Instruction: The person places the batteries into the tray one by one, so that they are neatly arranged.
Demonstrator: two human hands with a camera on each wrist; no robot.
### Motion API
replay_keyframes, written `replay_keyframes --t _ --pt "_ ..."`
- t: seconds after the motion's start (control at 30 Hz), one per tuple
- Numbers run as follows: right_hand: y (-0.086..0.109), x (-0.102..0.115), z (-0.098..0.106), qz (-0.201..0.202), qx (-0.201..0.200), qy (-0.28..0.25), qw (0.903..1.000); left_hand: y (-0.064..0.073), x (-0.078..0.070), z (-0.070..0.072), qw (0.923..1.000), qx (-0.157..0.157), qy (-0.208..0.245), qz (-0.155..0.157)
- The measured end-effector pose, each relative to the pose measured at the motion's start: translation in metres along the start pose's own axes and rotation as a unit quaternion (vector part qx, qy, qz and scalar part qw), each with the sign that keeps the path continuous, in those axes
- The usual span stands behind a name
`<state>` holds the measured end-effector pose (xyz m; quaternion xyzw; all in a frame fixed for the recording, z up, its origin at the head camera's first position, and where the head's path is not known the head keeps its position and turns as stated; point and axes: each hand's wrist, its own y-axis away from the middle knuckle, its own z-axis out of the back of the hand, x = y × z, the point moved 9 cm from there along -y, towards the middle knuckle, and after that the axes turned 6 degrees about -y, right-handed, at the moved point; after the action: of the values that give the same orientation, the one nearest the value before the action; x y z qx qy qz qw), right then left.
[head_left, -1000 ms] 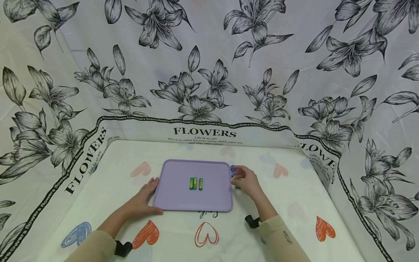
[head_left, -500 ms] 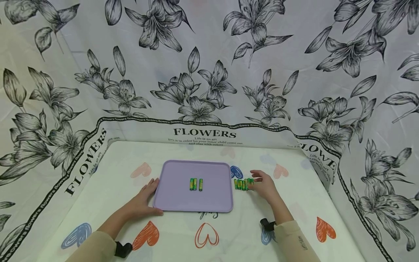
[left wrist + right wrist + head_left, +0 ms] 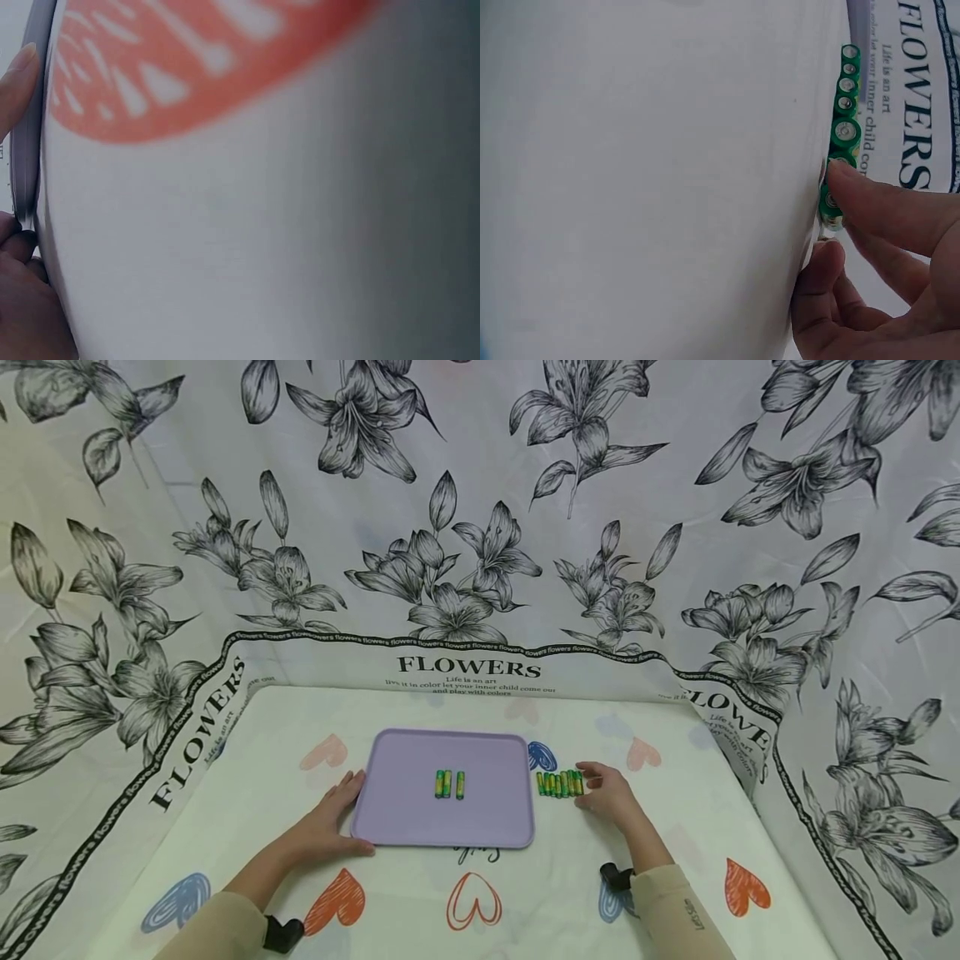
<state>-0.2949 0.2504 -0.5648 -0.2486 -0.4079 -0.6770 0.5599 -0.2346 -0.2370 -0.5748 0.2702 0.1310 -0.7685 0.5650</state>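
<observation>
Three small green-and-yellow batteries (image 3: 449, 785) stand or lie side by side on a light purple tray (image 3: 405, 827). My left hand (image 3: 326, 822) rests against the tray's left front corner, fingers spread along the left edge and thumb at the front edge. Right of the tray is a close row of several matching batteries (image 3: 555, 784). At that row's right end, my right hand (image 3: 609, 797) pinches a battery between thumb and fingers. The right wrist view shows the round battery ends (image 3: 846, 131), of two sizes, with a fingertip overlapping some of them.
A white cloth (image 3: 420, 893) printed with hearts covers the table. Behind it and along both sides hangs a white curtain (image 3: 480, 602) with lily drawings and a black-lettered border. Black wrist camera mounts (image 3: 283, 933) sit at both sleeves.
My right hand has moved right from beside the tray's right edge to the far end of the battery row, uncovering the row. The left hand and the tray batteries stay put.
</observation>
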Motion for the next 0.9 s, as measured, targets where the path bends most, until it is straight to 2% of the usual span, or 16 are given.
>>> replay_keyframes --t 0.2,0.5,0.73,0.9 --pt "0.002 0.003 0.001 0.014 -0.008 0.018 0.9997 0.000 -0.001 -0.001 1.0000 0.001 -0.001 -0.001" --pt "0.004 0.001 0.006 0.014 -0.027 0.013 0.9995 0.001 -0.004 0.001 1.0000 -0.003 0.001 -0.007" --pt "0.005 0.005 0.013 0.027 -0.043 -0.011 0.9987 0.000 -0.004 0.002 0.9999 -0.007 -0.004 -0.014" --pt "0.008 0.021 0.011 0.052 -0.036 -0.038 0.9973 -0.001 -0.002 0.001 0.9999 -0.006 -0.003 -0.012"
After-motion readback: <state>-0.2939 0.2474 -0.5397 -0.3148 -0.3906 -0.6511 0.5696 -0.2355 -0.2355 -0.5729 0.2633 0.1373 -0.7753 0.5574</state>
